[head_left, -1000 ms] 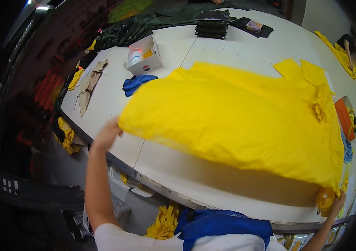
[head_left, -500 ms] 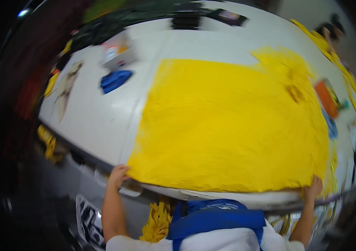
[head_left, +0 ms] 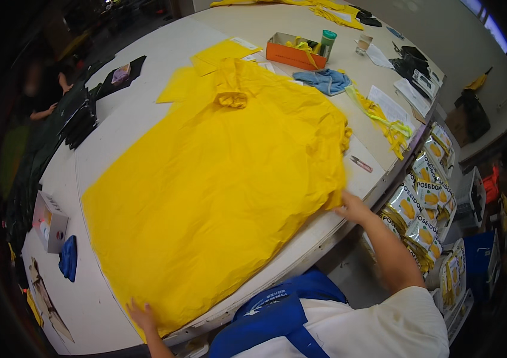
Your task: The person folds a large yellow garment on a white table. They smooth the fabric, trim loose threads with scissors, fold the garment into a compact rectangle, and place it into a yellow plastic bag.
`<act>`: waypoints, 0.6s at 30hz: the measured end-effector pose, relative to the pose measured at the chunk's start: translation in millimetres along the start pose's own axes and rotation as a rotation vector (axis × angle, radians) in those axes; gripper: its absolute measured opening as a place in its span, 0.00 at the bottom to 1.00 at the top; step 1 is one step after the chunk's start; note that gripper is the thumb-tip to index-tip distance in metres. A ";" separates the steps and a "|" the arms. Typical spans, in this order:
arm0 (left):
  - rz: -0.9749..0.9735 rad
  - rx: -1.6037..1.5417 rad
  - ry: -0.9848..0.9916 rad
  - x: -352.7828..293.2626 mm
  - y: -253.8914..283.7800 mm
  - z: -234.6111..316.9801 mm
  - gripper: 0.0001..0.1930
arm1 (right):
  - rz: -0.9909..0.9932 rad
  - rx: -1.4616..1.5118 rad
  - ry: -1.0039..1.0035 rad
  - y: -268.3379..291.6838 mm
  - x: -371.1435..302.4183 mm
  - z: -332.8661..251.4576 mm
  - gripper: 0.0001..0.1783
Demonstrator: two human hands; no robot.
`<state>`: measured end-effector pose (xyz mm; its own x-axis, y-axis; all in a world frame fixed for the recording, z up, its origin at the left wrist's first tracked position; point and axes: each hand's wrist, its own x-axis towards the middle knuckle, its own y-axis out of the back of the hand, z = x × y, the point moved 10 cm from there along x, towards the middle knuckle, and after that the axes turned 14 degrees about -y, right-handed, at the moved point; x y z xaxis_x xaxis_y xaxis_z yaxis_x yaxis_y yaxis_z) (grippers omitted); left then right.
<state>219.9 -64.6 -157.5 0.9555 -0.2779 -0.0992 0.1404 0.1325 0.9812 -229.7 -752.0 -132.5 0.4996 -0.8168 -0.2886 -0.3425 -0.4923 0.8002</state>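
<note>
A thin yellow raincoat lies spread over the near side of the table, slightly wrinkled. Its gathered cuff shows near the far end. At the lower left corner my left hand rests on the raincoat's edge with its fingers spread. My right hand is at the raincoat's right edge, its fingers and thumb closed about the bunched material there. Part of those fingers is hidden by the fabric.
On the white table stand an orange box, a green-lidded container and a white box. Small pink-handled snips lie right of the raincoat. A blue cloth lies beyond. Packed bags fill crates at right.
My view has turned to the right. My left hand has gone from gripping the raincoat's corner to lying spread on its edge. My right hand is now farther up the raincoat's right side.
</note>
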 end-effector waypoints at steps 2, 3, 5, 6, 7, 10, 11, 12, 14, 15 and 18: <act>-0.078 -0.100 -0.393 1.8 -76.3 5.9 0.35 | -0.239 0.397 -0.204 23.2 30.8 20.8 0.12; -0.149 -0.079 -0.315 -1.4 -87.1 16.2 0.36 | -0.355 0.593 -0.314 31.6 45.4 40.0 0.11; -0.290 -0.029 -0.128 -24.8 -94.5 46.3 0.37 | 0.267 0.344 -0.245 101.0 95.7 108.9 0.11; -0.268 -0.026 -0.150 -33.9 -90.9 43.2 0.38 | 0.515 -0.023 -0.206 116.2 99.1 92.7 0.17; -0.245 -0.028 -0.172 -39.2 -98.7 36.3 0.39 | 0.658 -0.233 -0.166 109.0 109.0 106.0 0.23; -0.305 -0.052 -0.069 -60.8 -76.3 45.5 0.41 | 0.381 -0.217 -0.276 66.8 151.4 163.0 0.17; -0.295 0.022 -0.117 -61.4 -83.9 36.1 0.42 | 0.321 -0.202 -0.219 62.9 165.6 197.0 0.13; -0.263 0.047 -0.107 -71.9 -61.0 45.8 0.41 | 0.239 -0.223 -0.335 55.7 162.4 184.9 0.13; -0.197 -0.061 -0.126 -70.2 -75.0 48.1 0.36 | 0.591 -0.619 -0.098 140.5 191.5 266.9 0.17; -0.155 -0.083 -0.113 -65.1 -61.8 20.0 0.34 | 0.585 -0.137 -0.371 135.1 202.5 285.0 0.22; 0.113 -0.070 0.067 -26.3 -10.1 -19.5 0.32 | 0.698 0.173 -0.333 184.6 185.3 228.0 0.25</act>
<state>198.5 -40.1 -168.1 0.9810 -0.1940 -0.0014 0.0460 0.2257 0.9731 -381.8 -1062.8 -158.1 -0.1308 -0.9877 0.0861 -0.6213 0.1494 0.7692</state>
